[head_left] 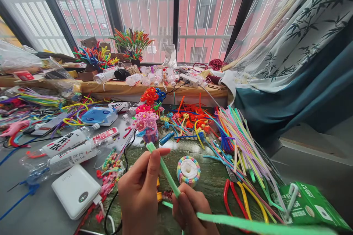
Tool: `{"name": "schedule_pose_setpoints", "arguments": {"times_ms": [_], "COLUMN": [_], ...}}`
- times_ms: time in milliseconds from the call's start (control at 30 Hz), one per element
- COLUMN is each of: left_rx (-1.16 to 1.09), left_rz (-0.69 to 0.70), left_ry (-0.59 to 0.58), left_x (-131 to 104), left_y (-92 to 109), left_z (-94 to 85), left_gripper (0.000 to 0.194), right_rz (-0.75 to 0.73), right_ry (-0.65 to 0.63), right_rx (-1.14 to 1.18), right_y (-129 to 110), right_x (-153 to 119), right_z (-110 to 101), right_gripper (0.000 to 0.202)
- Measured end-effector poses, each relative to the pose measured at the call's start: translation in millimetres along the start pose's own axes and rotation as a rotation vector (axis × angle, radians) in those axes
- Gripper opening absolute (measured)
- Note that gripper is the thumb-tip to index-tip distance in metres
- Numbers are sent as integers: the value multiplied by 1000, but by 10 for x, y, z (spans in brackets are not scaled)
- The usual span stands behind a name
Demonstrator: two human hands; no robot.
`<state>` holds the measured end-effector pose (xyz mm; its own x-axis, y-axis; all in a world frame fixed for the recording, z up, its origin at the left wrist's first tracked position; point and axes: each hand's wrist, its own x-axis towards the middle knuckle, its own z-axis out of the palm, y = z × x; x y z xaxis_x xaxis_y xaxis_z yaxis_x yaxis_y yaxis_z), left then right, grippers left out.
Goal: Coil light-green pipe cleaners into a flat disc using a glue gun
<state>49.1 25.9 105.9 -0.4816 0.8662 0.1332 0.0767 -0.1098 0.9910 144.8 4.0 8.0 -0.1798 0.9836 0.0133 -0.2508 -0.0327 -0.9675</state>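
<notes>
Light green fuzzy stems [168, 176] slant between my two hands in the head view. My left hand [143, 187] pinches them near their upper end, with one finger pointing right. Lower down, my right hand [190, 209] is closed around the same stems, and a long green length runs from it to the right edge. Just beyond my right hand stands a small round pot wrapped in pastel yarn [188, 170], with a white filling. A pot of pink fuzzy flowers [146, 123] stands beyond my left hand. Part of something yellow shows between the hands.
Red-handled pliers [234, 200] and yellow-handled pliers [250, 202] lie at the right, near a green box [314, 205]. Many colored stems [242, 136] spread behind them. A white power bank [76, 191] and plastic bottles [73, 156] lie left. A cluttered windowsill [110, 89] runs behind.
</notes>
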Motion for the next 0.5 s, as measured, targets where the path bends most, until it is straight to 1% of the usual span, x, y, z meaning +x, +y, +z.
{"name": "schedule_pose_setpoints", "arguments": {"times_ms": [100, 200, 333, 500], "left_rx": [0, 45, 48, 88], "left_rz": [-8, 23, 49, 79], "left_ry": [7, -34, -75, -46], "left_x": [-15, -22, -17, 14], "left_y": [12, 25, 39, 34], "left_z": [-2, 4, 8, -35], "left_gripper": [43, 43, 35, 34], "right_rz": [10, 24, 24, -18], "right_ry": [-32, -53, -86, -53], "right_rx": [-23, -4, 48, 55], "right_y": [-34, -69, -66, -54], "right_x": [-6, -10, -2, 4], "right_z": [-4, -6, -10, -65], "right_gripper": [60, 60, 59, 60]}}
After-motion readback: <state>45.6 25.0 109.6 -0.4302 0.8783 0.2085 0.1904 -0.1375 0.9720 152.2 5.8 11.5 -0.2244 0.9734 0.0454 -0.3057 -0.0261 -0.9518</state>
